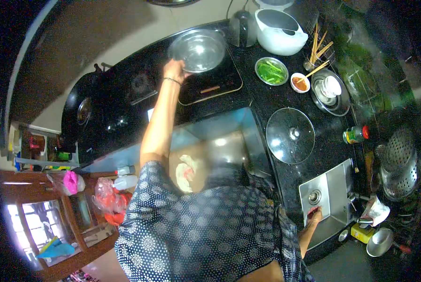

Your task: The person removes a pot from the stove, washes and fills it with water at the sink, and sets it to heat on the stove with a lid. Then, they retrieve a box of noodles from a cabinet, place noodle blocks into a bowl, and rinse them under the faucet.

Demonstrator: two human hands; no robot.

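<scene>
My left hand [174, 71] is closed on the near rim of a wide, shiny bowl [198, 49], over the black cooktop at the back. Whether the bowl is glass or steel I cannot tell. To the right, my right hand [315, 216] reaches into the steel sink [330, 214], close to the drain [314, 196]. Its fingers are curled around something small and reddish, too small to name. A glass pot lid [290, 136] with a knob lies on the black counter between the bowl and the sink.
Behind the lid stand a bowl of green vegetables [271, 71], a small bowl of red sauce [299, 83] with chopsticks, and stacked bowls [330, 91]. A white rice bucket [281, 33] and black kettle [242, 28] are farther back. A red-capped jar [356, 134] stands right.
</scene>
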